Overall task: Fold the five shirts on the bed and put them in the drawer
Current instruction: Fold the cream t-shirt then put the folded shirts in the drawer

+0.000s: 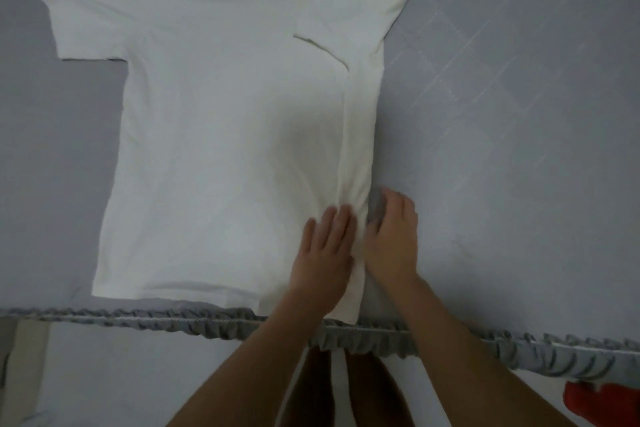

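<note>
Flat on a grey bedsheet [519, 114], a white short-sleeved shirt [214, 121] lies spread with its collar away from the camera and its hem beside the near edge of the bed. Its right side is folded inward, sleeve and all, forming a long narrow strip that runs from shoulder to hem; the left sleeve is laid out to the side. Both bare hands work the lower end of that folded strip. The left hand [323, 253] lies palm-down on the cloth with fingers straight and close together, pressing it flat. The right hand [391, 239] is just beside it at the shirt's outer edge, its fingers bent onto the fold; motion blur makes it impossible to tell whether they pinch the fabric. A gathered grey ruffle [363, 343] trims the bed's near edge, under the forearms. A red object [599, 402], partly out of frame, sits below the ruffle at lower right.
</note>
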`<state>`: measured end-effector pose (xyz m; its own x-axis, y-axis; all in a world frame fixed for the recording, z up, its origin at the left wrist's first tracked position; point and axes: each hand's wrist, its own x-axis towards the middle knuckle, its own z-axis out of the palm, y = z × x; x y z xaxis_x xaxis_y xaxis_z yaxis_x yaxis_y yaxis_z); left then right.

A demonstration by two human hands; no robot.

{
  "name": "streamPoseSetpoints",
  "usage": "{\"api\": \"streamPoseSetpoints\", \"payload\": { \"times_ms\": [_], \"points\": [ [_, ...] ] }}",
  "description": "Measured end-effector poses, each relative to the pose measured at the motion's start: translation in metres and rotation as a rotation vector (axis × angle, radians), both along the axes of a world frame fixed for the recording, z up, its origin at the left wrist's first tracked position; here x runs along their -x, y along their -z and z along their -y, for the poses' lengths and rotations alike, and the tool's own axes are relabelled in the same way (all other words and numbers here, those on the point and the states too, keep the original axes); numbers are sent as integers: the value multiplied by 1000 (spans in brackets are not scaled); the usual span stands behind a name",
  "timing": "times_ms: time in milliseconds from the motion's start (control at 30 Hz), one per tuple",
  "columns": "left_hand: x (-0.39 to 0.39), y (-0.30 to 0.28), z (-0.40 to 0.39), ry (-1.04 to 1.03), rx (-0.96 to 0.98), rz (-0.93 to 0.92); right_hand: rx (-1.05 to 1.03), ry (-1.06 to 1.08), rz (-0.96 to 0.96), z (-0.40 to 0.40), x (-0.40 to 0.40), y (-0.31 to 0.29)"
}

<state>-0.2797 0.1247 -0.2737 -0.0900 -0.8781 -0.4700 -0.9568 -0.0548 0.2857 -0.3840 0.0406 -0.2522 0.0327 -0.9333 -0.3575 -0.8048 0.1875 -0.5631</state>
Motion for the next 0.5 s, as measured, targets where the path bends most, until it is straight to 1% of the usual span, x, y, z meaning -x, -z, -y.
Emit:
{"api": "streamPoseSetpoints", "payload": {
  "times_ms": [67,167,233,300,333,400,500],
  "points": [
    [8,2,-34,-20,-25,47,104,-199,-43,39,-16,1],
    [32,-1,-82,-162,-52,66,181,-566,-230,104,-49,11],
    [43,-5,-105,-198,-31,82,198,-686,-336,142,-70,22],
    [47,-10,-115,-192,-21,74,170,-736,-444,158,-83,29],
    [46,-14,-115,-196,-16,48,144,-745,-481,155,-86,32],
    [37,-22,-106,-252,2,-36,111,-746,-473,128,-82,35],
    [11,-27,-80,-462,89,-128,85,-780,-426,57,-56,35]
  ]
}}
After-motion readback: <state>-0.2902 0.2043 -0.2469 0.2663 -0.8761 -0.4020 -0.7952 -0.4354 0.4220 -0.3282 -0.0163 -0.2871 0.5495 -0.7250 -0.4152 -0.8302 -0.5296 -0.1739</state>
